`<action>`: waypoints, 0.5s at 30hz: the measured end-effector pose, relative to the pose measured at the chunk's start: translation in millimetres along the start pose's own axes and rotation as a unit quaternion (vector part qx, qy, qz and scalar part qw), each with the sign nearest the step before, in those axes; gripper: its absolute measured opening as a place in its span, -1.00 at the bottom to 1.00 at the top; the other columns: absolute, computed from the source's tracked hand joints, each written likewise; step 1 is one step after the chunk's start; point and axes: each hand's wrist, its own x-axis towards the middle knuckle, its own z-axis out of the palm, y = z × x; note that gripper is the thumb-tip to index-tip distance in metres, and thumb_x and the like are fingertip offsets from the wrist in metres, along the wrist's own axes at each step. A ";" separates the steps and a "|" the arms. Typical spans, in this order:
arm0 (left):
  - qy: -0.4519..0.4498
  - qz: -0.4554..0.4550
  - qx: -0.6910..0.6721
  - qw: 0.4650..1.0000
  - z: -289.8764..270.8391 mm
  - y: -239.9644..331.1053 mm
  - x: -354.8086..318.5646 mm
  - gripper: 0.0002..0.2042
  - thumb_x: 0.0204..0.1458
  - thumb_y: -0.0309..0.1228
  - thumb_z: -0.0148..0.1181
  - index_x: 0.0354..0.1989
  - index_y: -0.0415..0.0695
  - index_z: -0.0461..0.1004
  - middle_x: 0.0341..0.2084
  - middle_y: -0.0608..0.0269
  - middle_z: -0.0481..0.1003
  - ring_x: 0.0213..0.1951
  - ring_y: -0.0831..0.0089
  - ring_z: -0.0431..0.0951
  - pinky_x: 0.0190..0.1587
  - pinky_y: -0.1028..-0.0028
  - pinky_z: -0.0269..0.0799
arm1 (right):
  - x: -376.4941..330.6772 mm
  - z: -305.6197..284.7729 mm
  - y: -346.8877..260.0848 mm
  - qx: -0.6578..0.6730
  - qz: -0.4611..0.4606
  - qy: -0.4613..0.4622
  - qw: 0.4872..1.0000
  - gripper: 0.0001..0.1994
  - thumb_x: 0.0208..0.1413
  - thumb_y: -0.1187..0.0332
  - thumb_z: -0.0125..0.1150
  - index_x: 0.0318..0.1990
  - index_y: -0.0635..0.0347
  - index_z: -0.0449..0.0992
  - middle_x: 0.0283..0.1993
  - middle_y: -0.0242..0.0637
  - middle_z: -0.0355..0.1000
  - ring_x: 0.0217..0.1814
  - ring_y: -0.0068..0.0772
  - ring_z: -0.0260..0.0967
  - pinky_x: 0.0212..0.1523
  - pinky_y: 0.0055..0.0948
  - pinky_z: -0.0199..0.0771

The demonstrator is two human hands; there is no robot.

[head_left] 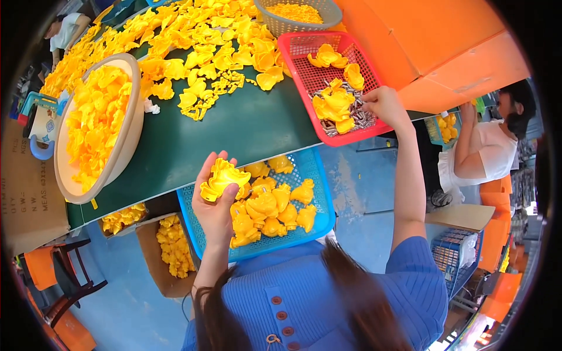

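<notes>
My left hand [215,205] is closed around a hollow yellow plastic shell piece [223,178], held above a blue basket [329,202] at my lap. In that basket lie several rounded yellow plastic pieces [272,205]. My right hand [383,106] reaches to the right side of a red basket [304,111], fingertips pinched together among small silvery metal cylinders [364,119]. Whatever sits between those fingertips is too small to make out. More yellow shell pieces [333,102] lie on the cylinders in the red basket.
A green table [234,131] carries a large heap of yellow pieces [216,41]. On it stand a beige bowl [136,111] and a grey basket [275,26]. Orange boxes [433,47] stand at the far right. A co-worker [489,137] sits to the right; another person is far left.
</notes>
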 end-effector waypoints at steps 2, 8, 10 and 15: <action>0.004 -0.010 0.006 1.000 -2.9 0.2 -0.3 -0.47 -0.02 -0.54 0.12 0.17 -0.28 0.14 0.08 0.02 0.25 0.08 0.25 0.34 0.02 0.36 0.39 | -2.2 -1.5 -1.9 0.040 0.007 0.038 0.998 -0.79 -0.18 0.57 0.20 -0.29 0.37 0.54 -0.45 -0.13 0.50 -0.49 -0.45 0.45 -0.40 -0.52 0.45; -0.004 -0.035 0.009 0.999 -6.1 0.1 -0.8 -0.45 -0.04 -0.48 0.17 0.16 -0.27 0.16 0.04 0.10 0.28 0.01 0.31 0.39 0.02 0.36 0.39 | -11.9 -4.7 -15.1 0.123 0.066 0.050 0.989 -0.83 -0.07 0.55 0.10 -0.28 0.41 0.52 -0.48 -0.17 0.47 -0.49 -0.47 0.45 -0.46 -0.52 0.41; -0.007 -0.041 0.006 0.999 -7.1 0.7 -1.8 -0.43 -0.05 -0.46 0.19 0.17 -0.27 0.16 0.04 0.10 0.28 0.00 0.32 0.40 0.02 0.36 0.39 | -11.4 -1.1 -15.0 0.150 0.023 0.110 0.982 -0.82 -0.02 0.55 0.06 -0.24 0.40 0.50 -0.45 -0.20 0.44 -0.54 -0.50 0.41 -0.48 -0.55 0.38; -0.013 -0.062 -0.064 0.996 -4.5 3.1 -0.7 -0.45 -0.19 -0.65 0.21 0.08 -0.26 0.24 0.01 0.11 0.33 0.04 0.41 0.34 0.07 0.46 0.32 | -39.9 -6.4 -73.2 0.219 -0.095 0.113 0.964 -0.79 0.04 0.57 0.00 -0.18 0.31 0.51 -0.32 -0.33 0.37 -0.37 -0.62 0.31 -0.39 -0.66 0.28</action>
